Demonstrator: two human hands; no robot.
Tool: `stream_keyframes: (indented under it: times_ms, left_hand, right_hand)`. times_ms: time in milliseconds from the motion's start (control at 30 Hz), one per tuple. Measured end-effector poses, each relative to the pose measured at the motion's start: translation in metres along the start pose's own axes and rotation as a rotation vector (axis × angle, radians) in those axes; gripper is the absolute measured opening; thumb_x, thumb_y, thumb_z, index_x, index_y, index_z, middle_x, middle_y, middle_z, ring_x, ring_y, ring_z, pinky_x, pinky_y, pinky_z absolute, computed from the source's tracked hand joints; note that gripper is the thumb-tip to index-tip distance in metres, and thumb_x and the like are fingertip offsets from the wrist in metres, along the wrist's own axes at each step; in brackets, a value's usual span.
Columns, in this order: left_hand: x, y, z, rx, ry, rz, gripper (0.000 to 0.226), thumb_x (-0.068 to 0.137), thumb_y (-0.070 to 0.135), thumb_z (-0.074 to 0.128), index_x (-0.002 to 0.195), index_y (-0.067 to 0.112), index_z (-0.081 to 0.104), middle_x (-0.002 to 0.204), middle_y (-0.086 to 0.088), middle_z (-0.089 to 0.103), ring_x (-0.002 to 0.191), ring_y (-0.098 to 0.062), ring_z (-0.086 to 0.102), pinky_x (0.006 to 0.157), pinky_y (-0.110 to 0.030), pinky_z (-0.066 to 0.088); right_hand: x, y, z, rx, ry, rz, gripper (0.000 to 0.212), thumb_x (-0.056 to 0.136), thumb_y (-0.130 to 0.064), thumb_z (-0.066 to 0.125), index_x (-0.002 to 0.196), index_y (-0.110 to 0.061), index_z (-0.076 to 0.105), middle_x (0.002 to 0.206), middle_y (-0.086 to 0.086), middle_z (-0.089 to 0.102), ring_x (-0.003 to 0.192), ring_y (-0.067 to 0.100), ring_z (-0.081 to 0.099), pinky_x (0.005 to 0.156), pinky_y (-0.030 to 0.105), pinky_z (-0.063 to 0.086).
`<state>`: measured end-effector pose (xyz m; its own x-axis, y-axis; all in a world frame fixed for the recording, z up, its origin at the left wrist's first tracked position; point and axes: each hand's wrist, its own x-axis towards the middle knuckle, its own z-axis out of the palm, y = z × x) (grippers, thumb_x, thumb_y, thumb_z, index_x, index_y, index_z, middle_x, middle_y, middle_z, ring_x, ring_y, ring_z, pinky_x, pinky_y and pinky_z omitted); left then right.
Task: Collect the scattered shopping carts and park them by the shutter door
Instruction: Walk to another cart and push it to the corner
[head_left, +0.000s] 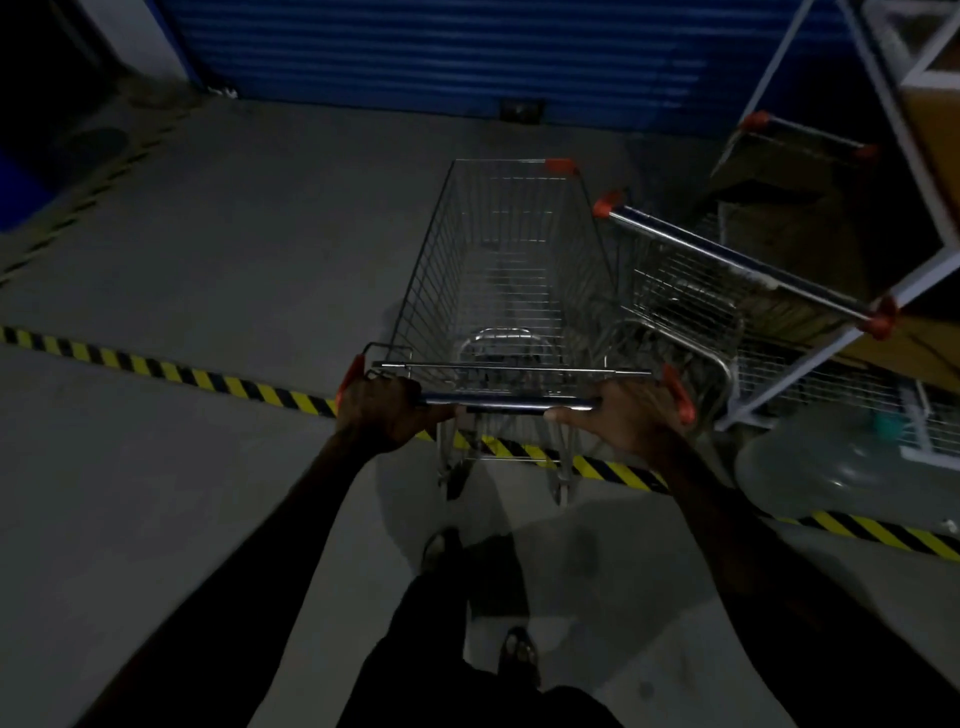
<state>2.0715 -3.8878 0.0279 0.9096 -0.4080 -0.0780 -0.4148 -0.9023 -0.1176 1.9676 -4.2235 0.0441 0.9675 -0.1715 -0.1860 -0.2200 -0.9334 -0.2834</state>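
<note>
Well, both hands, left hand (382, 413) and right hand (621, 415), gripped the silver wire shopping cart (509, 270); veering right risked clipping the parked wire cart (691, 296).

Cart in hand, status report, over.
Left hand and right hand grip the cart handle. Blue shutter door ahead. Second cart close on the right.

The scene is dim and underexposed, corners falling to near black. Pale light patches lie on the concrete floor (218, 249), perhaps from a source behind the person. Soft shadows (493, 566) spread beneath the legs. Wide-angle distortion bends the striped floor tape (171, 370); edges look smeared.
</note>
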Motion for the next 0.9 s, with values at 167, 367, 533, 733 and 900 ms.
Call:
stream_keyframes:
  times_ms: [167,367,533,733,900]
  left_hand:
    - [0.079,-0.017,-0.003,-0.045,0.026,-0.004,0.085,0.074,0.109,0.014,0.068,0.035,0.056,0.072,0.011,0.068,0.089,-0.011,0.072,0.131,-0.051,0.010]
    - [0.171,-0.040,-0.015,-0.045,0.076,0.029,0.096,0.073,0.109,0.009,0.064,0.029,0.062,0.060,0.009,0.060,0.076,-0.013,0.070,0.131,-0.052,0.012]
    - [0.241,-0.058,-0.022,-0.083,0.087,0.054,0.103,0.069,0.110,0.002,0.061,0.026,0.060,0.058,0.005,0.061,0.073,-0.016,0.070,0.129,-0.054,0.015]
    - [0.297,-0.067,-0.024,-0.094,0.045,0.047,0.105,0.069,0.111,0.007,0.077,0.030,0.072,0.070,0.005,0.071,0.086,-0.016,0.073,0.129,-0.054,0.013]
    - [0.313,-0.071,-0.015,-0.122,0.223,0.099,0.097,0.076,0.108,0.022,0.067,0.025,0.072,0.060,0.007,0.067,0.070,-0.016,0.071,0.125,-0.054,0.027]
  right_hand:
    - [0.072,-0.007,-0.019,0.174,-0.084,0.018,0.089,0.060,-0.110,0.040,0.094,-0.039,0.082,0.080,-0.011,0.076,0.078,0.006,0.069,0.078,0.027,0.056]
    - [0.157,-0.017,-0.036,0.104,0.008,0.033,0.092,0.062,-0.110,0.035,0.096,-0.038,0.082,0.085,-0.012,0.077,0.074,0.000,0.058,0.070,0.021,0.040]
    - [0.219,-0.026,-0.047,0.077,0.088,0.055,0.086,0.063,-0.112,0.029,0.115,-0.058,0.072,0.110,-0.016,0.078,0.111,0.012,0.071,0.099,0.035,0.054]
    - [0.266,-0.029,-0.058,0.052,0.119,0.046,0.066,0.074,-0.097,0.050,0.120,-0.056,0.072,0.126,-0.013,0.075,0.122,0.019,0.068,0.100,0.033,0.051]
    - [0.280,-0.026,-0.056,0.068,0.127,0.058,0.082,0.068,-0.109,0.035,0.123,-0.057,0.067,0.120,-0.012,0.077,0.118,0.020,0.070,0.100,0.040,0.056]
